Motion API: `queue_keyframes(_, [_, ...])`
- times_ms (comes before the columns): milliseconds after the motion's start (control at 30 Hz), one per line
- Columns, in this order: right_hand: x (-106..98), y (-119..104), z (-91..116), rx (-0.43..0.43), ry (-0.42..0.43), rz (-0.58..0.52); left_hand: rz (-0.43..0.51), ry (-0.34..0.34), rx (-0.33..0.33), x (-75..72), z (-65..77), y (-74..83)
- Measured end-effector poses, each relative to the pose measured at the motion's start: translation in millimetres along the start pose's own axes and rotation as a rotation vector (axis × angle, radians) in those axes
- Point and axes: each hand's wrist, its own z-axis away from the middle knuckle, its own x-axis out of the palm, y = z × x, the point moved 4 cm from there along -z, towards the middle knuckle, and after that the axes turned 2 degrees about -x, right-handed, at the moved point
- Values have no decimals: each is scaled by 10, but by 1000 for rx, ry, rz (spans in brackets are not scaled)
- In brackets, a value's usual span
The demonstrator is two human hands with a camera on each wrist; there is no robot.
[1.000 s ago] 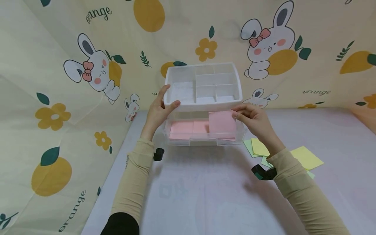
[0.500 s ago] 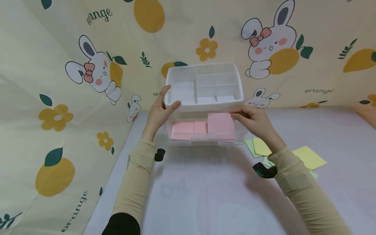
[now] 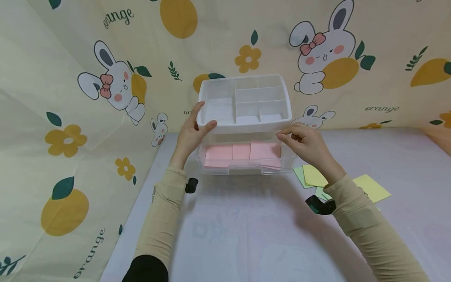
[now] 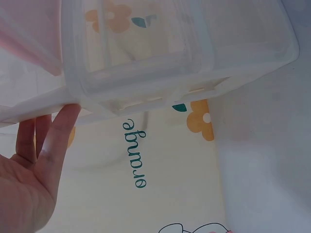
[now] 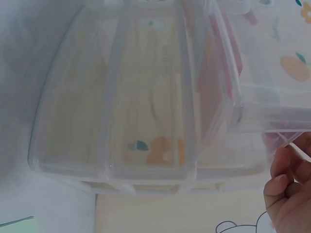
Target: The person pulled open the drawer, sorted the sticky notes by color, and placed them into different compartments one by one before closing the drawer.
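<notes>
A white storage box stands against the back of the table, its top tray [image 3: 218, 107] divided into compartments. Below it, a clear drawer [image 3: 244, 171] is pulled out, holding pink paper sheets [image 3: 218, 152] side by side. My left hand [image 3: 188, 139] grips the tray's left front corner, thumb on the front rim; the left wrist view shows this hand [image 4: 36, 174] at the box's edge. Beside the drawer's right end is my right hand [image 3: 304, 145], fingers loosely bent over the right pink sheet [image 3: 266, 150], holding none of it. In the right wrist view the hand [image 5: 294, 182] is by the tray's corner.
Yellow paper squares [image 3: 372, 188] and green ones [image 3: 299, 177] lie on the white table [image 3: 225, 235] to the right, partly under the right forearm. A patterned cloth [image 3: 218, 51] with rabbits and oranges hangs close behind the box and along the left.
The right pink sheet, upright in my right fingers before, now sits lower in the drawer, let go. My right hand has barely moved; my left hand keeps its grip on the tray.
</notes>
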Motion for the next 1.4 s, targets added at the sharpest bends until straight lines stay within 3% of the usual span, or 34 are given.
queue_keyframes(367, [-71, -201, 23, -115, 84, 22, 2, -8, -17, 1, 0, 4])
queue_keyframes(767, [-13, -594, 191, -338, 177, -164, -5, -6, -6, -6, 2, 4])
queue_keyframes(1067, [198, -732, 415, -368, 220, -317, -7, -5, 13, -3, -10, -2])
queue_keyframes(1233, [432, -709, 528, -314, 226, -413, -11, 0, 32, -6, -8, 4])
queue_keyframes(1400, [669, -632, 595, -251, 157, -438, -7, 1, 38, -1, -14, -14])
